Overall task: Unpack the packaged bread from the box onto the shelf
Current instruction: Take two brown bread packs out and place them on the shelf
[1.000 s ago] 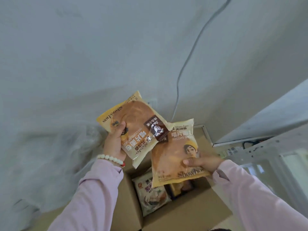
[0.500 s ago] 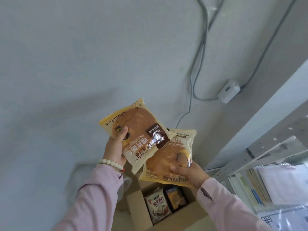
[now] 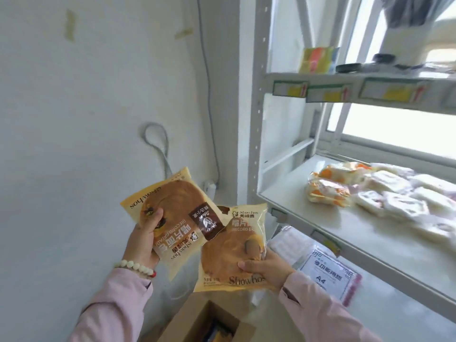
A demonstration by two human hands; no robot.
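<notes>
Two yellow packets of round brown bread are held up in front of the wall. My left hand (image 3: 145, 238) grips the upper-left packet (image 3: 172, 213), which is turned upside down. My right hand (image 3: 266, 267) grips the lower packet (image 3: 229, 250) at its right edge, thumb on the front. The two packets overlap at one corner. Below them, at the bottom edge, the open cardboard box (image 3: 195, 314) shows more packets inside. The white shelf (image 3: 320, 225) stands to the right, its middle board level with the packets.
Several pale wrapped breads (image 3: 385, 196) lie on the right part of the middle board; its left end is bare. The upper board (image 3: 370, 80) carries a yellow packet and a white container. A4 paper packs (image 3: 325, 272) lie on the lower board. Cables hang on the wall.
The view has swung up and to the right, bringing the shelf into sight. Both hands have kept hold of their packets and risen away from the box.
</notes>
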